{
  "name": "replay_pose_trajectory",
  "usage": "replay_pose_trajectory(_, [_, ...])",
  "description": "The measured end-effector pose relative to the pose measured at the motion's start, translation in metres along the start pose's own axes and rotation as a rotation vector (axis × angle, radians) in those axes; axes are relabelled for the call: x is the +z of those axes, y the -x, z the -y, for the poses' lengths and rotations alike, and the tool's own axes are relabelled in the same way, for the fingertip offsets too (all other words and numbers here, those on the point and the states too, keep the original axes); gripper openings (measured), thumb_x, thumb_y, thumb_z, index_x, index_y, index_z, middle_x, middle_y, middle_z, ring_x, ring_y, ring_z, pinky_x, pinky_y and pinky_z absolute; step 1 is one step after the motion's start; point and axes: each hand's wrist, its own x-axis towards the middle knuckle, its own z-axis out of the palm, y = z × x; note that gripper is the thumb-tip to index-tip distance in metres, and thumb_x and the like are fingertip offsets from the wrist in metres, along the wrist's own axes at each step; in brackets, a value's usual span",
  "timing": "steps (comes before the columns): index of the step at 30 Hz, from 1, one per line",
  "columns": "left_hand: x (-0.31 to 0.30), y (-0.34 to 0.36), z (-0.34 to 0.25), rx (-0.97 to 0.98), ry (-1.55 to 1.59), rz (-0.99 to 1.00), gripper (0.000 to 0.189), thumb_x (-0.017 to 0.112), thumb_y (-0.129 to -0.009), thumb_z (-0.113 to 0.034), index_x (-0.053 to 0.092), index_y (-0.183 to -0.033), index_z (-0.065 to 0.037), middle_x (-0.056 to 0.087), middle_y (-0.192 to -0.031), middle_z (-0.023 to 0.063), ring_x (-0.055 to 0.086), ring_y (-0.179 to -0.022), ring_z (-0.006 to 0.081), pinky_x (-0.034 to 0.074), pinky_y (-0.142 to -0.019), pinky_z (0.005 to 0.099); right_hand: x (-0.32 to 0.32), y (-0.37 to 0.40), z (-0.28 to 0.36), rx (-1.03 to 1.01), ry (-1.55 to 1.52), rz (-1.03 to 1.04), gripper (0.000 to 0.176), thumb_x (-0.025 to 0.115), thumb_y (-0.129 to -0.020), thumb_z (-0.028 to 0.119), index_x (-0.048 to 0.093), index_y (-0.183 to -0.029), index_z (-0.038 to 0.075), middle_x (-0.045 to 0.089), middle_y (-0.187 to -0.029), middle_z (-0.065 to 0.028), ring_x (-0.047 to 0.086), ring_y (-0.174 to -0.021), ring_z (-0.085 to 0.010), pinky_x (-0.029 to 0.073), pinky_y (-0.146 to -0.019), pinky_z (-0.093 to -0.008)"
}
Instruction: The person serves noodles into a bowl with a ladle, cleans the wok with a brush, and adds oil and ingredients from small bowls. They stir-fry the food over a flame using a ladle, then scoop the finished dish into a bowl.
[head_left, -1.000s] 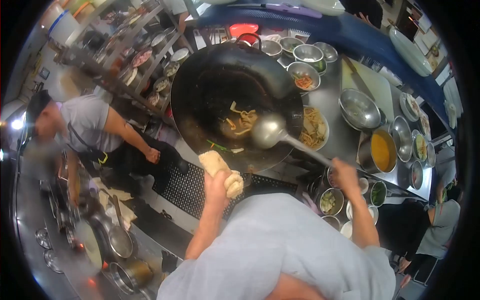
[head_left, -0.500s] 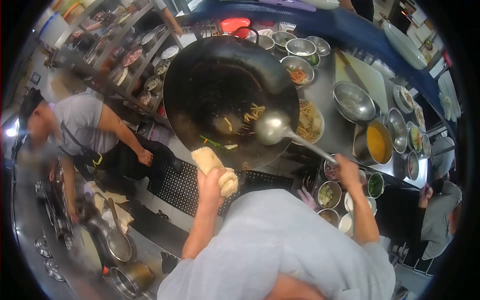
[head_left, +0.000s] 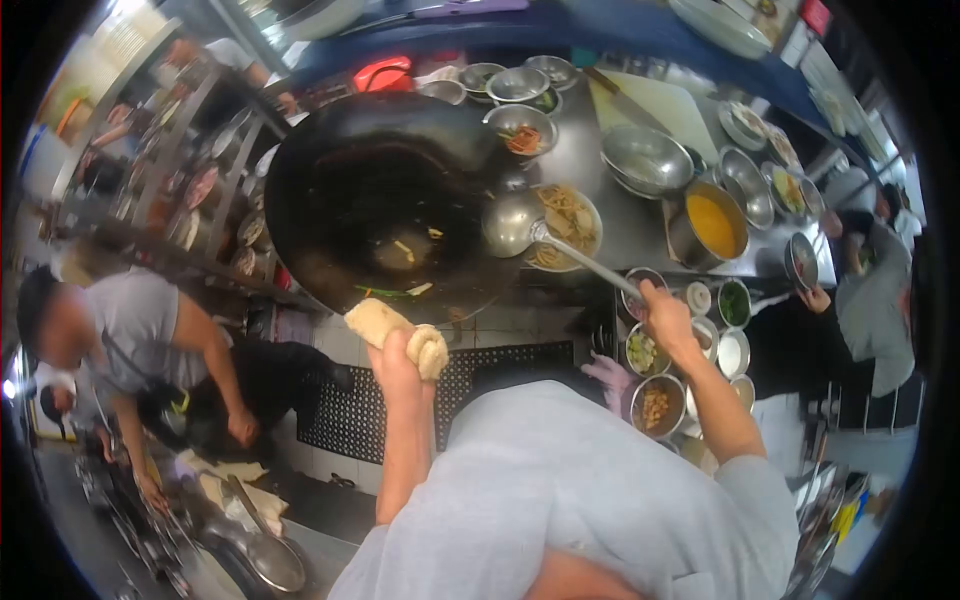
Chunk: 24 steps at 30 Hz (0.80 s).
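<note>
My left hand [head_left: 396, 362] is closed around a folded cream towel [head_left: 375, 322] at the near rim of a large black wok [head_left: 340, 210]. Whether the towel grips the rim or a handle under it is hidden. A few strips of food and a green piece [head_left: 385, 292] lie inside the wok. My right hand [head_left: 664, 318] grips the handle of a metal ladle [head_left: 512, 224]. Its bowl is over the wok's right edge, overlapping the left side of a plate [head_left: 597, 235] heaped with noodles [head_left: 568, 215].
Bowls of ingredients, including shredded carrot [head_left: 522, 138], stand behind the plate. A pot of yellow liquid [head_left: 715, 225] is to the right, beside a knife [head_left: 625, 100] on a cutting board [head_left: 670, 110]. One co-worker [head_left: 150, 330] stands left; another person's hand [head_left: 816, 298] holds a bowl at right.
My ladle has moved from the wok's right side toward the plate, and most noodle strips beside it have left the wok. The view has shifted. A person at right now holds a bowl.
</note>
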Motion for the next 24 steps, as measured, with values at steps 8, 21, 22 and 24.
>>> replay_pose_trajectory(8, [-0.029, -0.029, -0.002, 0.048, -0.126, 0.076, 0.015, 0.048, -0.082, -0.006, 0.051, -0.095, 0.000, 0.057, -0.081, 0.0097, 0.061, -0.067, 0.0201, 0.053, -0.056, 0.0309, -0.031, 0.034, -0.035, 0.041, 0.141, -0.278, 0.021, 0.052, -0.082, 0.007, 0.050, -0.102, 0.010, 0.060, -0.079, -0.0196, 0.061, -0.076, -0.0423, 0.049, -0.062, -0.0509])
replay_pose_trajectory(21, [-0.102, 0.022, -0.059, -0.545, -0.029, 0.212, 0.024, 0.051, -0.081, -0.015, 0.055, -0.098, 0.000, 0.062, -0.082, 0.0127, 0.064, -0.068, 0.0261, 0.055, -0.059, 0.0343, 0.063, 0.157, 0.110, 0.491, -1.407, 0.353, 0.008, 0.062, -0.079, 0.010, 0.068, -0.083, 0.008, 0.056, -0.059, 0.0012, 0.051, -0.053, -0.0077, 0.039, -0.050, -0.0253])
replay_pose_trajectory(22, [-0.095, 0.022, -0.064, -0.612, -0.104, 0.227, 0.024, 0.051, -0.082, -0.015, 0.054, -0.099, 0.001, 0.062, -0.079, 0.0130, 0.063, -0.064, 0.0254, 0.054, -0.054, 0.0345, 0.081, 0.170, 0.119, 0.459, -1.342, 0.240, 0.007, 0.062, -0.079, 0.011, 0.067, -0.081, 0.006, 0.054, -0.057, 0.0007, 0.049, -0.049, -0.0076, 0.037, -0.046, -0.0250])
replay_pose_trajectory(24, [-0.107, 0.002, -0.054, -0.649, -0.229, 0.344, 0.023, 0.052, -0.082, -0.013, 0.054, -0.099, 0.002, 0.061, -0.077, 0.0138, 0.062, -0.060, 0.0244, 0.053, -0.050, 0.0335, 0.100, 0.193, 0.146, 0.471, -1.248, 0.015, 0.007, 0.060, -0.079, 0.009, 0.064, -0.079, 0.003, 0.051, -0.053, -0.0003, 0.045, -0.043, -0.0086, 0.034, -0.040, -0.0252])
